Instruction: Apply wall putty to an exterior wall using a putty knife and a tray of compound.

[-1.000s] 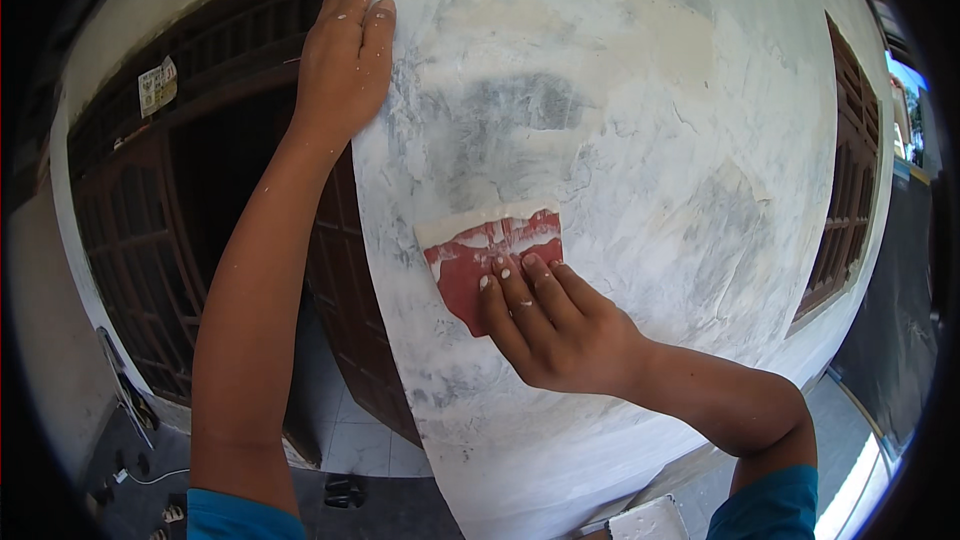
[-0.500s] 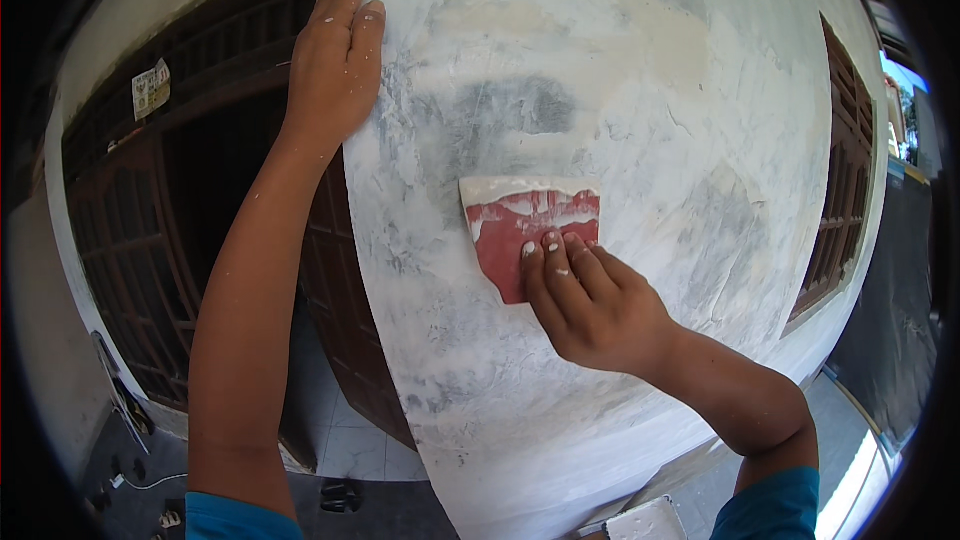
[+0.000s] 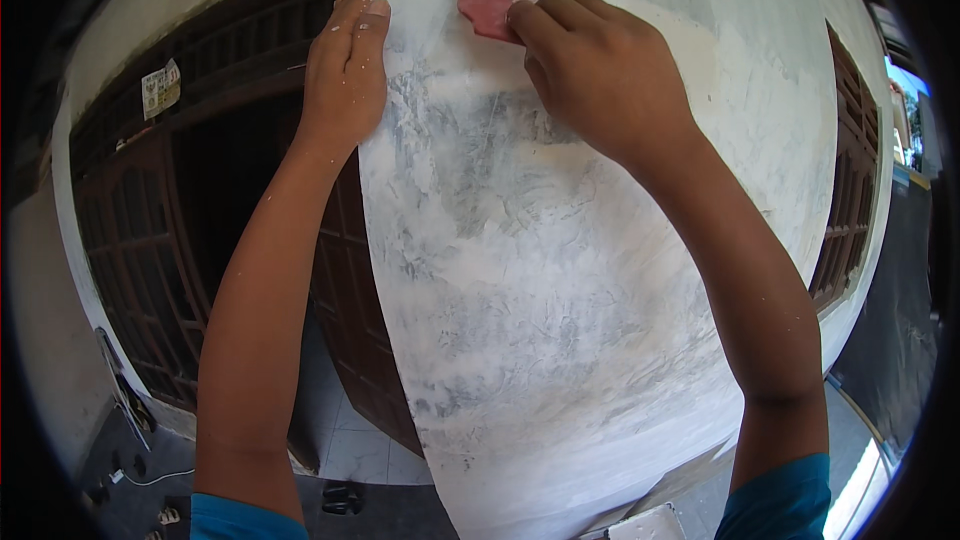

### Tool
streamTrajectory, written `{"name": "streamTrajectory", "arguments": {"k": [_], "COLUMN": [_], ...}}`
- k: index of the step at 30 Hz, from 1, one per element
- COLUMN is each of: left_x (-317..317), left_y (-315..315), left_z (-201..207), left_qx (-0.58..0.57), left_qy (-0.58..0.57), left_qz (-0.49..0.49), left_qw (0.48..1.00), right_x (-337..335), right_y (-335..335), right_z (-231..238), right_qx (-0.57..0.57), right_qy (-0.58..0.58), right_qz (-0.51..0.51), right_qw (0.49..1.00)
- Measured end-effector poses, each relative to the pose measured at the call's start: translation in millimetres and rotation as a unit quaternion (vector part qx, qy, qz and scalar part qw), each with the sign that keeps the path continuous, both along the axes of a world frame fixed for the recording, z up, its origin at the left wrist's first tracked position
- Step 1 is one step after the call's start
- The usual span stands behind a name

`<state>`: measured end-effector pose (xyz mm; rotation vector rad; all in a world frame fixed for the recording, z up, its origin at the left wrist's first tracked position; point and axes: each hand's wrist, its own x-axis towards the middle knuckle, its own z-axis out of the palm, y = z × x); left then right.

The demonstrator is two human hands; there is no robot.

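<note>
A wall point(image 3: 540, 300) patched with white and grey filler stands in front of me. My right hand point(image 3: 610, 70) grips a red putty scraper point(image 3: 490, 5) high on it, fingers over the top and thumb below. White paste coats the scraper's upper edge, which lies against the wall; part of the blade is hidden behind my fingers. My left hand point(image 3: 347, 70) rests along the wall's left vertical edge, fingers stretched upward and holding nothing. White specks dot its fingers and back.
Left of the wall is a dark wooden doorway with an open door leaf point(image 3: 365, 360). A barred wooden window point(image 3: 850, 170) sits at the right. Down on the floor are dark sandals point(image 3: 341, 498), a white cable point(image 3: 160, 480) and a whitish board point(image 3: 648, 522).
My right hand has moved the scraper up the wall from mid-height to near the top, and the arm is stretched further. My left hand stays at the wall's edge.
</note>
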<state>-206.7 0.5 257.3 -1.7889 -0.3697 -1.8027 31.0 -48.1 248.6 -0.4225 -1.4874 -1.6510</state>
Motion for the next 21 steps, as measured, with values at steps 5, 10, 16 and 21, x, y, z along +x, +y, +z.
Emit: {"name": "streamTrajectory", "arguments": {"k": [5,10,16,21], "left_x": [-8.9,-5.4,3.6,-15.4], "left_y": [4.1,7.3,-6.4,-2.7], "left_z": [0.3,2.5,-0.9,3.6], "left_qx": [0.013,-0.006,-0.029,-0.054], "left_qy": [0.007,0.000,-0.009,0.029], "left_qz": [-0.011,-0.076,-0.112,-0.044], "left_qw": [1.000,0.997,0.993,0.997], "right_x": [-5.1,7.3,-8.0,-34.9], "right_y": [-16.0,-36.7,-8.9,1.9], "right_z": [-114.5,-81.6,-9.4,-133.6], "right_qx": [-0.032,-0.101,0.009,0.011], "right_qy": [-0.193,-0.148,-0.027,-0.198], "right_qz": [-0.020,0.064,0.004,0.035], "right_qw": [0.980,0.982,1.000,0.980]}}
